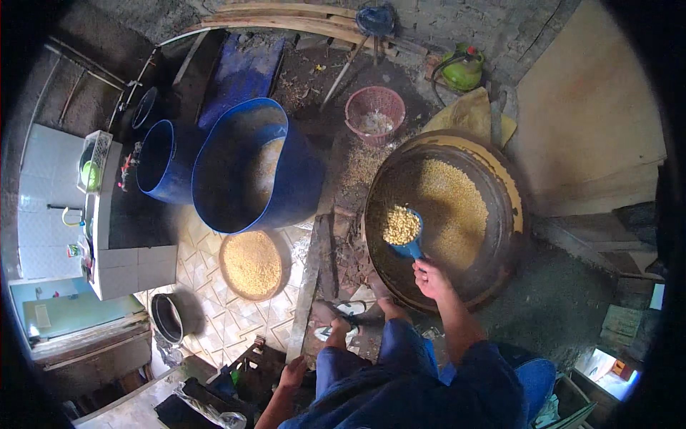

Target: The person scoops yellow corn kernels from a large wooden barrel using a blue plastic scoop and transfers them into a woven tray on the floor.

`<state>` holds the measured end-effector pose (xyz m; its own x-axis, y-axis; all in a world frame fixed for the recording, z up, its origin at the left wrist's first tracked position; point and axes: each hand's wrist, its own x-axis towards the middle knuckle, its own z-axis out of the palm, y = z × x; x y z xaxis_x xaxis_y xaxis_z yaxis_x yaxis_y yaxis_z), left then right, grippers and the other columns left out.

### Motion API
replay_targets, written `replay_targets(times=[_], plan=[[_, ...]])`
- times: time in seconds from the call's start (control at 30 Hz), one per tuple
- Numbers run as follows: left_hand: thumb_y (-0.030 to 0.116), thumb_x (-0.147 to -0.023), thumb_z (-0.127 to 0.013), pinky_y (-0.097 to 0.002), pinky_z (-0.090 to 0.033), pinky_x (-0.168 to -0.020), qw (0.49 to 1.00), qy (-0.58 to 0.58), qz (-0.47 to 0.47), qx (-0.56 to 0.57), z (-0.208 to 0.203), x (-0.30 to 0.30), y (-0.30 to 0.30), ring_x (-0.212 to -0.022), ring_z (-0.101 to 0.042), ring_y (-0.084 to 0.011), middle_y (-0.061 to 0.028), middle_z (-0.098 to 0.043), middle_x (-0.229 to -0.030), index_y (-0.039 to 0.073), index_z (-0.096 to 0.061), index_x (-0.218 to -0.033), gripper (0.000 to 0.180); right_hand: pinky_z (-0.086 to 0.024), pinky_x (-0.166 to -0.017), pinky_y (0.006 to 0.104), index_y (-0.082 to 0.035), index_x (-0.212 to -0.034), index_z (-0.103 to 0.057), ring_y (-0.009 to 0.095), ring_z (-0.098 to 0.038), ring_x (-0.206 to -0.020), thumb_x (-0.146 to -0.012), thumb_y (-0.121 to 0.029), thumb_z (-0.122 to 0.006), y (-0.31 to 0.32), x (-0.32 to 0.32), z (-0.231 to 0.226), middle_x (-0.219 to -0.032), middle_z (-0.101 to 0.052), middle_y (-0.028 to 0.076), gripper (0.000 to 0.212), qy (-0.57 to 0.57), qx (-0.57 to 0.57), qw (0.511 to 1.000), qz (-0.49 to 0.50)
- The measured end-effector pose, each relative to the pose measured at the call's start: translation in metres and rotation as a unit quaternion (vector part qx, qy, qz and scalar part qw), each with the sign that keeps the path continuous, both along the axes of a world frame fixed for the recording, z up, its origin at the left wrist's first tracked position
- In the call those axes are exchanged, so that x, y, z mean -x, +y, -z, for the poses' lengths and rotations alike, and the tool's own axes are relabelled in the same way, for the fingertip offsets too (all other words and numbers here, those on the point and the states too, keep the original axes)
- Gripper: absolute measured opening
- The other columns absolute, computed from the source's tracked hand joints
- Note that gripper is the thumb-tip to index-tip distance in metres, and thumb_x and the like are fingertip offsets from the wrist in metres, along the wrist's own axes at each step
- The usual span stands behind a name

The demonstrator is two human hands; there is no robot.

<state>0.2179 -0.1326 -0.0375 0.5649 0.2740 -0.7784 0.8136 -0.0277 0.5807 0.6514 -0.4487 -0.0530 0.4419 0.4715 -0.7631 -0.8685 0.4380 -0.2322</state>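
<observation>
My right hand (431,279) is closed round the handle of a blue dipper (414,247). Pale yellow beans (401,225) fill the dipper, which is held over a wide, dark round vat (377,264). More beans (457,207) lie inside the vat, spread toward its right side. Down by my left leg hangs my left hand (293,372), well apart from the vat and nearest to a pale ledge. I see nothing in it, but its fingers are too small and indistinct to read.
A round tray of yellow beans (251,266) sits on the tiled floor. Left of the vat stand a large blue tub (300,193) and a smaller blue barrel (161,187). Beyond are a red basket (397,104) and a green gas cylinder (462,71). A black basin (167,336) is at lower left.
</observation>
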Motion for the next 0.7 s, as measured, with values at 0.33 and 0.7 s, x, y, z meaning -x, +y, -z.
replay_targets(times=[0.33, 0.7], plan=[[0.028, -0.085, -0.051, -0.0257, -0.042, -0.074, 0.986, 0.079, -0.14, 0.038, -0.016, -0.03, -0.017, -0.085, -0.053, -0.0139, -0.0081, -0.059, -0.098, -0.002, -0.043, -0.122, 0.049, -0.029, -0.04, 0.016, -0.013, -0.096, -0.048, 0.004, -0.037, -0.046, -0.08, -0.009, -0.058, -0.021, 0.007, -0.09, -0.071, -0.048, 0.001, 0.019, -0.081, 0.017, 0.995, 0.063], [0.028, -0.085, -0.046, -0.0319, -0.038, -0.091, 0.99, 0.025, -0.126, -0.055, 0.011, 0.008, -0.037, -0.108, -0.051, -0.028, -0.0198, -0.055, -0.112, 0.0, -0.051, -0.115, 0.041, -0.029, -0.039, 0.0164, -0.012, -0.109, -0.046, 0.003, -0.037, -0.046, -0.085, -0.01, -0.05, 0.002, 0.021, -0.172, -0.074, -0.05, -0.001, 0.024, -0.22, 0.022, 0.975, -0.035]])
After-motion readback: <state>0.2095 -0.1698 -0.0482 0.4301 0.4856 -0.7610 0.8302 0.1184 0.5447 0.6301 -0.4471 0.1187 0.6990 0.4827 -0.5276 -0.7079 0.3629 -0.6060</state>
